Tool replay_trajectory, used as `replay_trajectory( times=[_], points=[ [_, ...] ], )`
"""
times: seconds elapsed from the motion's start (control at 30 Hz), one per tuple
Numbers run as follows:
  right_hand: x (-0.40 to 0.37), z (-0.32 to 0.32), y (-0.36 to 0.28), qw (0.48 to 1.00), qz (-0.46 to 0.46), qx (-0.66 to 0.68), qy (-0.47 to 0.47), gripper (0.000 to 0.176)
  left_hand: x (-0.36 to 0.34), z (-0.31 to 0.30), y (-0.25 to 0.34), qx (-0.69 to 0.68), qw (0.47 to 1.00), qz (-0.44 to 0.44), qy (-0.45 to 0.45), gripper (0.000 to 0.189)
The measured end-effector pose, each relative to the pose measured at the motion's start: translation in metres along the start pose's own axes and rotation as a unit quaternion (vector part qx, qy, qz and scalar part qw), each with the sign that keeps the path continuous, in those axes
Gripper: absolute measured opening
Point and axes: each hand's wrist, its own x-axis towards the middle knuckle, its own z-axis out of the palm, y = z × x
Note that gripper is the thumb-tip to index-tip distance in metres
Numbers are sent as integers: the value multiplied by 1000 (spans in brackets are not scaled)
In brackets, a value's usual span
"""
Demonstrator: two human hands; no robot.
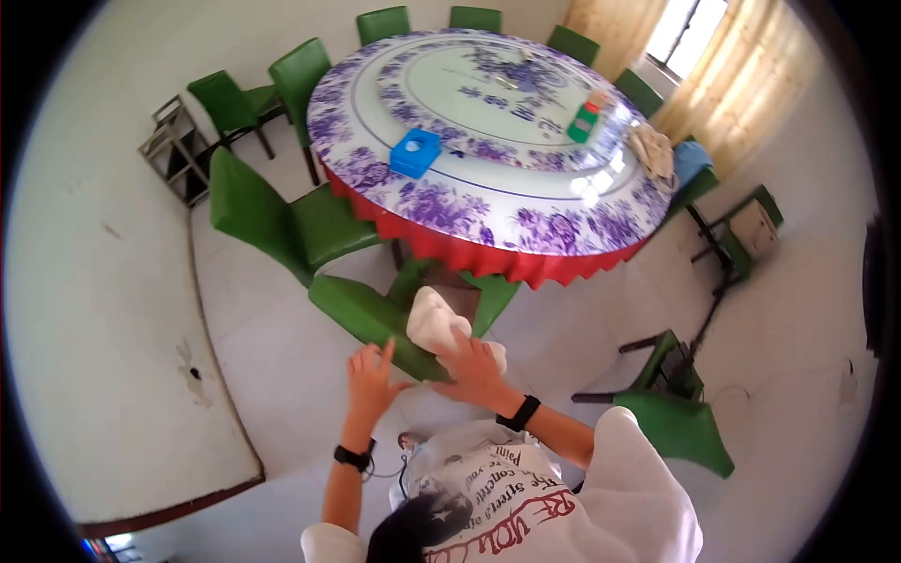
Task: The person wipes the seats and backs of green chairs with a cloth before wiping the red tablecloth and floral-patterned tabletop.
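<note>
A green chair (361, 314) stands right in front of me, its backrest below both hands. My left hand (373, 380) is at the near side of that backrest, fingers spread and nothing in it. Against the top of the backrest my right hand (472, 369) presses a crumpled white cloth (436, 321), its fingers lying over the cloth's lower part. Some of the cloth sticks out beyond the fingers on the right. A dark band is on each wrist.
A round table (554, 230) with a floral top and red skirt carries a blue tissue box (415, 153), a green bottle (583, 122) and a beige cloth (650, 153). Green chairs surround it. Another green chair (680, 427) lies at the right; a metal rack (178, 155) stands left.
</note>
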Motion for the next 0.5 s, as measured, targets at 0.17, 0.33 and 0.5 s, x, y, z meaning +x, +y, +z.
replay_trajectory(
  times=[0.17, 0.33, 0.5],
  points=[
    [-1, 6, -13, 993, 48, -87, -66, 91, 55, 24, -51, 83, 970, 223, 52, 80],
    [3, -11, -4, 991, 94, -81, -54, 94, 90, 69, -58, 110, 965, 221, -84, 73],
    [-16, -27, 44, 979, 175, -106, -7, 98, 114, 93, -7, 132, 959, 207, -140, 70]
  ],
)
